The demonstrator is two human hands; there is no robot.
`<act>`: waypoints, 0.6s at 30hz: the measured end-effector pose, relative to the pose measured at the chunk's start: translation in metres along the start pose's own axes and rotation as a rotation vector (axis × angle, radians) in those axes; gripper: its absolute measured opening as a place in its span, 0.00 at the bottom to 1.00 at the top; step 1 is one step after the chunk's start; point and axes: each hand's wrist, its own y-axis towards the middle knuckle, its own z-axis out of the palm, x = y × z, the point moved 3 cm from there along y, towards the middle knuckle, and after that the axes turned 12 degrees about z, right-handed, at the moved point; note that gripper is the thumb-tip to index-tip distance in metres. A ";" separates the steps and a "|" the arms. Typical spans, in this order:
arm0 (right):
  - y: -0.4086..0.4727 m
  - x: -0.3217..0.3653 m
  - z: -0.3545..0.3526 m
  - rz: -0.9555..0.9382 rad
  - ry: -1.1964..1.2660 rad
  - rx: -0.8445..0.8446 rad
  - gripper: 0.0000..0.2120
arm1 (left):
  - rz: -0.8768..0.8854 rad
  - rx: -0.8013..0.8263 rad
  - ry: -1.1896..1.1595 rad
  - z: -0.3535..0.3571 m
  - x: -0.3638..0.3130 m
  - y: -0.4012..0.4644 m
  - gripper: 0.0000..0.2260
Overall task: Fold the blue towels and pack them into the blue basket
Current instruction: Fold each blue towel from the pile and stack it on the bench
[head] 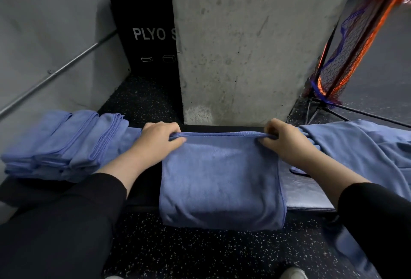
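Two hands — left hand (161,139), right hand (287,139) — pinching one towel (220,180)

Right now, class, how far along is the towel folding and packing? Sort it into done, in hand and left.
Done: a row of folded towels lies at the left. In hand: the left hand and right hand pinch the far edge of a half-folded towel draped over the bench. Left: the loose towels at the right need folding, and no basket is in view, so no packing shows yet.

Blue towel (220,178) draped over bench edge; folded towels (64,145) stacked left.
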 end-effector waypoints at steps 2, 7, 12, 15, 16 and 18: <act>-0.004 -0.003 -0.012 0.003 0.089 0.008 0.12 | -0.035 0.026 -0.019 -0.012 0.000 -0.008 0.04; -0.034 0.007 -0.046 -0.032 0.219 0.024 0.14 | -0.116 -0.067 -0.125 -0.051 -0.009 -0.036 0.03; -0.072 0.021 -0.077 -0.051 0.242 -0.003 0.12 | -0.228 -0.275 -0.362 -0.086 -0.040 -0.065 0.05; -0.102 0.036 -0.105 -0.100 0.181 -0.066 0.13 | -0.245 -0.357 -0.484 -0.112 -0.058 -0.083 0.07; -0.113 0.041 -0.116 -0.123 0.185 -0.101 0.13 | -0.241 -0.375 -0.501 -0.122 -0.066 -0.090 0.09; -0.133 0.052 -0.140 -0.154 0.295 -0.168 0.12 | -0.213 -0.452 -0.558 -0.145 -0.080 -0.099 0.11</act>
